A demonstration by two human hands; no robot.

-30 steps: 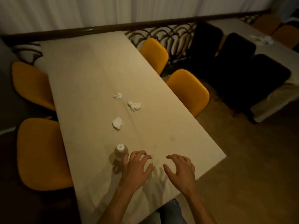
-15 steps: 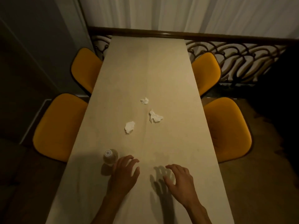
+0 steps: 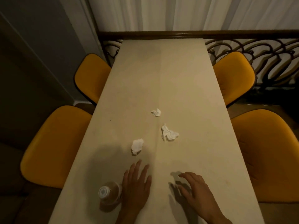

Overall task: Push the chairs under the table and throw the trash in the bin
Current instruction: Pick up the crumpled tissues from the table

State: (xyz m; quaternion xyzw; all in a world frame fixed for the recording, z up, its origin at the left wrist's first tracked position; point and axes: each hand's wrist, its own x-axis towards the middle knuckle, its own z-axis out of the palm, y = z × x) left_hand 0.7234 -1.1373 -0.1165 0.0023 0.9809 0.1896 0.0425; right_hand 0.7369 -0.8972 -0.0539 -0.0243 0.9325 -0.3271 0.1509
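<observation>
A long beige table (image 3: 161,75) runs away from me. Three crumpled white tissues lie on it: a near one (image 3: 137,146), a middle one (image 3: 169,135) and a far one (image 3: 156,112). A small plastic bottle (image 3: 108,195) with a white cap stands at the near left. My left hand (image 3: 137,186) hovers flat with fingers spread, just right of the bottle and below the near tissue. My right hand (image 3: 194,189) is open over the table, holding nothing. Yellow chairs stand on both sides: near left (image 3: 53,146), far left (image 3: 92,76), far right (image 3: 233,76), near right (image 3: 265,152).
A dark wooden rail with curled ironwork (image 3: 258,50) crosses behind the table's far end, with white curtains (image 3: 178,13) beyond. A grey wall (image 3: 32,54) closes the left side. No bin is in view.
The view has swung from the table's right side to straight down its length and closer. Both hands stay open over the near end; the left hand has stretched toward the near tissue.
</observation>
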